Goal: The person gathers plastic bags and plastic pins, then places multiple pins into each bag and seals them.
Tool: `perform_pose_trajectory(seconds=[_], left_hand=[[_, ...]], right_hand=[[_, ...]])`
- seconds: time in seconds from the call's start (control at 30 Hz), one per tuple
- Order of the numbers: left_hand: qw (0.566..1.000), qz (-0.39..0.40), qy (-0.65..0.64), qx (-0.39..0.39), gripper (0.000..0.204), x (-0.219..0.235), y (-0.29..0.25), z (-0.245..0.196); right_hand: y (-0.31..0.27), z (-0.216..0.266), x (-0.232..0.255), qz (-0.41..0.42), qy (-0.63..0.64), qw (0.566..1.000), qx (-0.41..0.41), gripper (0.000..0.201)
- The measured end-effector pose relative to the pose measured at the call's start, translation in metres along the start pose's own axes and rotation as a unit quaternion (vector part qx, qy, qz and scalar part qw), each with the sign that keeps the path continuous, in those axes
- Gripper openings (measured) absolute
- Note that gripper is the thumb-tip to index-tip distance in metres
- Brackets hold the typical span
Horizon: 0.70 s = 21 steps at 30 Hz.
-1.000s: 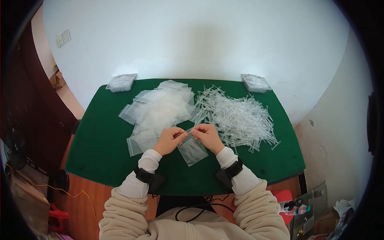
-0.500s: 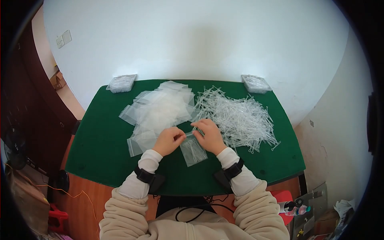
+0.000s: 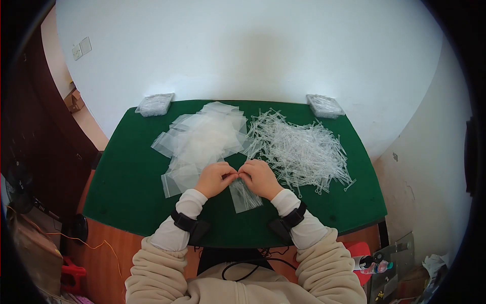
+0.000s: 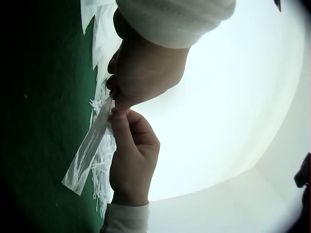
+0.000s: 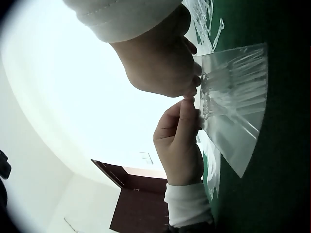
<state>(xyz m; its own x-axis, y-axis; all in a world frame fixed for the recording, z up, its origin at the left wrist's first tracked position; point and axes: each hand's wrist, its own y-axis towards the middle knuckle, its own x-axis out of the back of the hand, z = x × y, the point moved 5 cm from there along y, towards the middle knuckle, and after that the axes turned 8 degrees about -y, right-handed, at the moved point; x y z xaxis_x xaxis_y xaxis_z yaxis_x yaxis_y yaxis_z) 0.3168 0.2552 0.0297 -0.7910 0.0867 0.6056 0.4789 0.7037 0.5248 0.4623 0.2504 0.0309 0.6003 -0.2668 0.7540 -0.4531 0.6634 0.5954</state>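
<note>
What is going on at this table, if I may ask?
A person's left hand and right hand pinch the upper edge of a clear bag with thin clear sticks inside; whether it is sealed cannot be seen. On the green table, a pile of flat bags lies beyond the left hand and a heap of loose sticks beyond the right.

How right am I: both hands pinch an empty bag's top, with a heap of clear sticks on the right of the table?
One slip: the bag isn't empty; the right wrist view shows sticks inside. Otherwise yes: the left hand and right hand pinch its top, and the heap sits on the right of the table.
</note>
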Motion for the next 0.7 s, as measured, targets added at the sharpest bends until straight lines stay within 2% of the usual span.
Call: perform_pose_trajectory(seconds=[0.37, 0.5, 0.6, 0.7], left_hand=[[1.000, 0.010, -0.004, 0.026, 0.009, 0.003, 0.000, 0.005], [0.999, 0.007, -0.014, 0.052, 0.011, 0.006, 0.000, 0.007], [0.995, 0.035, -0.029, 0.088, 0.015, 0.007, 0.000, 0.009], [0.998, 0.025, 0.010, 0.061, 0.012, 0.006, -0.002, 0.017]], right_hand=[[0.001, -0.016, 0.004, 0.007, -0.004, 1.000, -0.021, 0.004], [-0.001, -0.027, 0.007, 0.010, 0.005, 0.999, -0.042, 0.005], [-0.001, -0.028, 0.007, 0.012, 0.010, 0.999, -0.049, 0.006], [-0.002, -0.027, 0.005, 0.012, 0.007, 0.999, -0.052, 0.006]])
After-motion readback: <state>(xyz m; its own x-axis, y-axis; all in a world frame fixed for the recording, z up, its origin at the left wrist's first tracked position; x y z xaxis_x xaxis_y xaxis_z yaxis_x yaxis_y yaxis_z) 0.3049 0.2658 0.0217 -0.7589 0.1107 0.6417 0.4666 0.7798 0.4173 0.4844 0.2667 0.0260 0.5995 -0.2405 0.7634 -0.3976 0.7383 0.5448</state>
